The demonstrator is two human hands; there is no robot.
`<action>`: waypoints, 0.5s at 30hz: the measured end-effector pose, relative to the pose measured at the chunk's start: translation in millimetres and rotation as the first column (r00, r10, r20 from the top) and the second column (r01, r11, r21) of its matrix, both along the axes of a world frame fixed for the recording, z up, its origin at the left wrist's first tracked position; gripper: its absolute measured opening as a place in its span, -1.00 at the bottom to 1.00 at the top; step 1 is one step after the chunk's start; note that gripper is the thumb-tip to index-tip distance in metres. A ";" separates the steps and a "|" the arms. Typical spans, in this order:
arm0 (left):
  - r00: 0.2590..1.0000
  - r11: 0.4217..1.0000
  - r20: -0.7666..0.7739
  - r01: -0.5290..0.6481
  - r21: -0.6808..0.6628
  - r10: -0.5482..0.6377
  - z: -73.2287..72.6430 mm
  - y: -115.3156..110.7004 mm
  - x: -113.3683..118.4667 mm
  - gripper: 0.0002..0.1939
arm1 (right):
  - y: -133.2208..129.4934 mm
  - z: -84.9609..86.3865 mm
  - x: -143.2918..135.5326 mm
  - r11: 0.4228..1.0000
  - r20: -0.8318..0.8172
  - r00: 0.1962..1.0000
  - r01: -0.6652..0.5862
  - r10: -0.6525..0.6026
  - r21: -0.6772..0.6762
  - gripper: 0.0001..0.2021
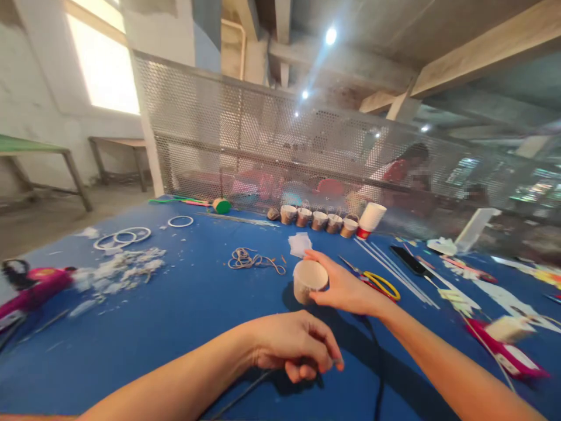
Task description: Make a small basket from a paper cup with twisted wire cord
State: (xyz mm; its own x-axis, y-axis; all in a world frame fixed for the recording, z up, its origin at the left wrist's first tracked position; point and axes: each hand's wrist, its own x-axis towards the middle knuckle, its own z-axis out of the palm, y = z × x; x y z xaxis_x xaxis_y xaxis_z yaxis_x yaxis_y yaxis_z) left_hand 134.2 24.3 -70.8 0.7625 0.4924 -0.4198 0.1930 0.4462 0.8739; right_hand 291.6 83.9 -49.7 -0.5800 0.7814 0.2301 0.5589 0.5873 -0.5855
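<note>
My right hand [346, 286] reaches in from the right, its thumb and fingers closed around the side of a small pale cup [303, 291] with a wide open mouth. The cup is upright, just over the blue table or on it; I cannot tell which. Nearer to me, my left hand [298, 345] is closed, knuckles up, its fingertips pinched together. Whatever they hold is too small to make out. A thin grey cord [245, 397] runs beneath that hand. Beyond the cup lie a white folded cloth or paper [300, 244] and a loose tangle of twine [245, 259].
Several small brown baskets [319, 221] stand before the mesh screen [263, 140], beside stacked paper cups [371, 217]. Yellow-handled scissors [381, 285], white strips [397, 272] and a phone [407, 260] lie right. White rings [125, 237], scraps [127, 269] and a pink glue gun [39, 286] lie left.
</note>
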 end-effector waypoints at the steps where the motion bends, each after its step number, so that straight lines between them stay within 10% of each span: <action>1: 0.999 0.999 -0.025 0.038 0.001 -0.038 -0.2 -3.6 1.6 -0.81 | -8.4 -4.9 7.1 1.000 0.027 1.000 -0.015 0.015 -0.005 -0.20; 5: 0.997 0.998 -0.074 -0.013 0.054 0.017 8.7 -8.1 -0.2 -0.86 | -26.8 -15.2 23.5 1.000 0.085 0.996 -0.027 0.028 -0.013 -0.17; 9: 0.962 0.960 0.049 -0.272 0.063 0.269 30.7 -0.2 -14.3 -0.88 | -42.9 -2.4 51.9 0.980 -0.256 0.963 0.126 -0.084 0.153 -0.46; 12: 0.873 0.885 0.183 -0.464 0.033 0.451 40.8 9.3 -25.7 -0.87 | -41.6 3.5 82.3 0.890 -0.644 0.739 0.411 -0.197 0.199 -0.78; 15: 0.747 0.774 0.272 -0.633 0.012 0.607 40.4 19.3 -31.2 -0.87 | -19.7 -5.5 101.4 0.823 -0.695 0.588 0.568 -0.413 -0.009 -0.84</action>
